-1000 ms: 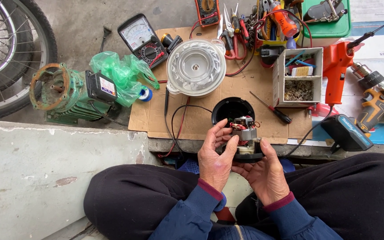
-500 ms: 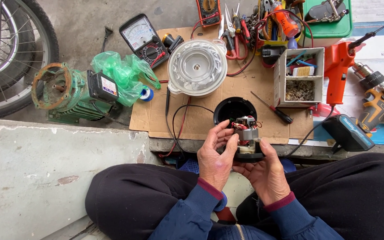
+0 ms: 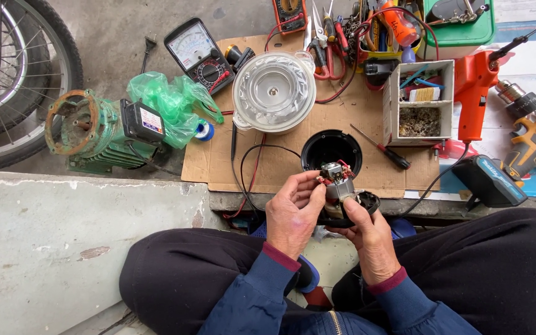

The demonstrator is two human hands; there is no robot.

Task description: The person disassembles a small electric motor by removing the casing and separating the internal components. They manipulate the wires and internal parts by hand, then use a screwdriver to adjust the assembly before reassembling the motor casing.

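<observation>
Holding a small grey-and-copper electric motor [image 3: 337, 186] on its round black plastic base, both hands meet over the lap, just before the near edge of a flat brown cardboard sheet [image 3: 293, 158]. Left hand [image 3: 293, 214] curled around the motor's left side, fingertips pinched near the red wires on top. Right hand [image 3: 370, 232] cupped under the black base, thumb pressed against the metal body (both hands closed on the same part). Short red leads and copper windings visible at the motor's crown.

Just beyond the motor, a round black hollow housing [image 3: 331, 151] on the cardboard, with a thin black cable looping away to the left. Farther up, a clear round plastic jar [image 3: 273, 92] seen from above. Left of it, an analogue black meter with a white dial [image 3: 196, 53]. Off the cardboard's left edge, a green cast-metal motor with a rusty round flange [image 3: 97, 130], bearing a small white rectangular label on its black box, beside crumpled green plastic bags [image 3: 172, 102].

Right of the housing, a white open compartment box of small parts [image 3: 418, 102], an orange pistol-shaped tool [image 3: 473, 87] and an orange-and-black cordless drill [image 3: 531, 139]. Bare cardboard lies between housing and box, crossed only by a thin red-handled screwdriver [image 3: 381, 147]. Pale concrete slab [image 3: 63, 248] open at lower left.
</observation>
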